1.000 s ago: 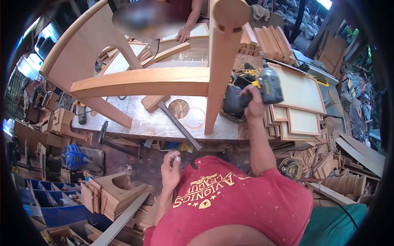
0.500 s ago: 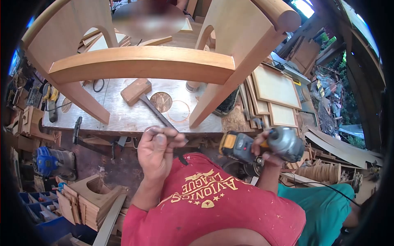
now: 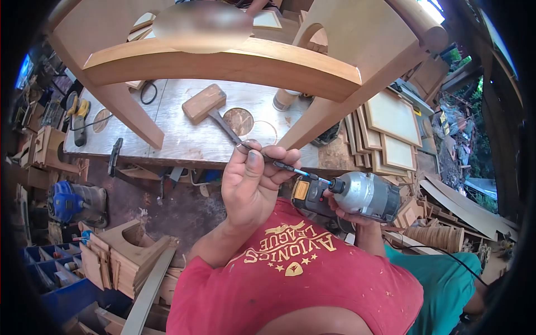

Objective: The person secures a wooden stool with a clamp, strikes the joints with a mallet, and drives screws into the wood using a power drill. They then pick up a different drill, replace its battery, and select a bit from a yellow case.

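My left hand is raised in front of the bench, its fingers closed around small screws, partly hidden. Between its fingertips and the driver runs a long bit, with a dark screw or tip at its far end by the fingers. My right hand grips a grey and yellow cordless driver, held sideways with its bit pointing left to the other hand. Above both hands stands a wooden frame with a curved crossbar. A wooden mallet lies on the bench behind the left hand.
The bench carries the frame, a yellow-handled tool and a can. Framed panels are stacked at right. A blue machine and cut wood pieces are at lower left. Another person's arm shows behind the frame.
The driver has turned so its bit points left and meets my left fingertips. My left hand has moved right and up. The whole view has shifted slightly.
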Tool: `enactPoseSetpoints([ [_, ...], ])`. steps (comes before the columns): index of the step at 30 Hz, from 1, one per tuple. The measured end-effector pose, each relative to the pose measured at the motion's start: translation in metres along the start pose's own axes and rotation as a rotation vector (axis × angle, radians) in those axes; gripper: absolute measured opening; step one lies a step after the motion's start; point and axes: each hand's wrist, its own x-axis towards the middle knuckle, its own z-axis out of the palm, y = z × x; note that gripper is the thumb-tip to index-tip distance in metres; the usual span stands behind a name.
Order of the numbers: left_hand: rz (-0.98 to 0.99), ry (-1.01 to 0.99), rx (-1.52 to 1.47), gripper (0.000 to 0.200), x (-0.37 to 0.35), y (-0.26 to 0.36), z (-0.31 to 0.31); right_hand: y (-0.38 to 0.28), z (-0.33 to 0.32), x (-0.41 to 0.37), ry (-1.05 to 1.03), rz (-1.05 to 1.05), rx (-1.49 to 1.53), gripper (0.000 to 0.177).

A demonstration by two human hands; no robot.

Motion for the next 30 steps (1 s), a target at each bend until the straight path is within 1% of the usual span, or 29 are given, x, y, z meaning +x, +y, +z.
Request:
enactPoseSetpoints([
  [4, 0.004, 0.022, -0.004, 0.018, -0.002, -0.001, 0.002, 0.016, -0.004, 0.002, -0.038, -0.006, -0.014, 0.06],
  [6, 0.058, 0.001, 0.139, 0.017, -0.002, -0.003, 0.006, 0.025, -0.007, 0.004, -0.081, -0.066, 0.061, 0.059],
  [8, 0.121, -0.012, 0.283, 0.017, -0.003, -0.009, 0.009, 0.027, -0.006, 0.006, -0.147, -0.22, 0.256, 0.057],
  [9, 0.162, -0.016, 0.361, 0.017, -0.002, -0.014, 0.011, 0.022, -0.007, 0.008, -0.142, -0.228, 0.229, 0.057],
  [10, 0.203, -0.024, 0.44, 0.017, -0.001, -0.018, 0.012, 0.016, -0.007, 0.011, -0.14, -0.201, 0.283, 0.056],
  [11, 0.196, -0.027, 0.437, 0.018, 0.0, -0.023, 0.011, 0.009, -0.007, 0.014, -0.137, -0.174, 0.336, 0.056],
  [12, 0.19, -0.03, 0.435, 0.018, 0.001, -0.028, 0.011, 0.004, -0.009, 0.016, -0.14, -0.109, 0.467, 0.055],
  [15, 0.146, -0.048, 0.412, 0.02, 0.006, -0.053, 0.022, 0.008, -0.024, 0.024, -0.199, -0.026, 0.862, 0.05],
  [17, 0.114, -0.072, 0.405, 0.021, 0.013, -0.076, 0.032, 0.009, -0.043, 0.029, -0.243, -0.037, 0.9, 0.048],
  [20, 0.084, -0.094, 0.437, 0.027, 0.03, -0.116, 0.047, -0.004, -0.078, 0.038, -0.257, -0.083, 0.702, 0.045],
  [22, 0.047, -0.066, 0.443, 0.029, 0.048, -0.143, 0.058, -0.015, -0.098, 0.042, -0.233, -0.092, 0.678, 0.043],
  [23, 0.028, -0.054, 0.451, 0.029, 0.057, -0.153, 0.061, -0.018, -0.107, 0.042, -0.231, -0.041, 0.718, 0.042],
  [24, 0.034, -0.049, 0.538, 0.034, 0.064, -0.159, 0.063, -0.022, -0.116, 0.043, -0.227, 0.01, 0.76, 0.042],
  [25, 0.052, -0.029, 0.553, 0.035, 0.07, -0.165, 0.064, -0.025, -0.126, 0.044, -0.221, 0.061, 0.801, 0.041],
  [27, 0.086, 0.012, 0.574, 0.038, 0.079, -0.175, 0.065, -0.037, -0.137, 0.046, -0.245, 0.197, 0.961, 0.043],
  [29, 0.138, 0.085, 0.599, 0.042, 0.085, -0.181, 0.063, -0.02, -0.141, 0.052, -0.158, 0.106, 0.592, 0.05],
  [30, 0.164, 0.106, 0.597, 0.042, 0.087, -0.183, 0.064, -0.018, -0.148, 0.061, -0.22, -0.07, 0.399, 0.051],
])
